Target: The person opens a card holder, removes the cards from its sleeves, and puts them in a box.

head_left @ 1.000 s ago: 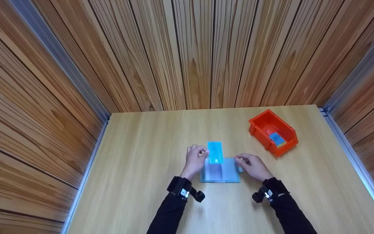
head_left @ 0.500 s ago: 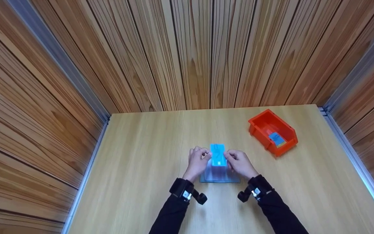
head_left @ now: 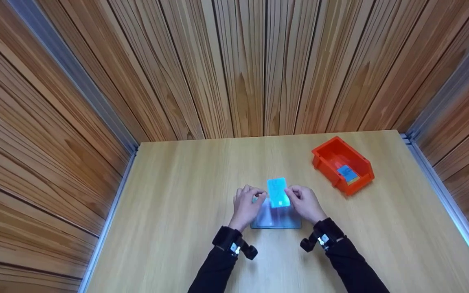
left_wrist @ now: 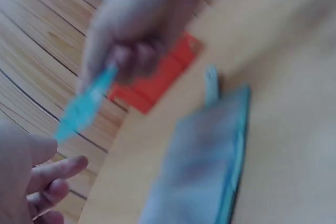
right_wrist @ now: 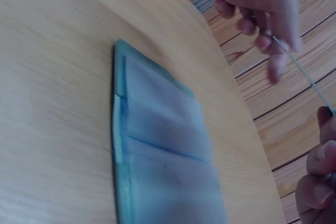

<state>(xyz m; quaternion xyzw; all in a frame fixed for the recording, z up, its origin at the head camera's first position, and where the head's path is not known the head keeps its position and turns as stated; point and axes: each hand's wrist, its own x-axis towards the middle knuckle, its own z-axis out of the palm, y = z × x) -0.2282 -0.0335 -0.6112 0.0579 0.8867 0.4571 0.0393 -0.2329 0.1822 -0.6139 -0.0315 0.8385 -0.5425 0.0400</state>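
My right hand (head_left: 305,204) pinches a bright blue card (head_left: 278,192) by its right edge, above the table. In the right wrist view the card (right_wrist: 302,72) shows nearly edge-on. My left hand (head_left: 247,206) is just beside the card's left edge; in the left wrist view the left hand (left_wrist: 31,171) has thumb and index finger apart, close to the card's tip. Below both hands a teal card holder (head_left: 276,219) with translucent pockets lies open on the table. Its small strap (left_wrist: 211,85) sticks out at one side. The left wrist view is blurred.
An orange-red bin (head_left: 323,162) stands at the back right of the wooden table (head_left: 193,171), with a blue and yellow piece (head_left: 347,173) inside. Wood-panelled walls (head_left: 242,69) with metal corner strips enclose the table.
My right hand has come in from the right and taken the card's right edge. The card has shifted right and tilted with it. My left fingers have parted from the card.
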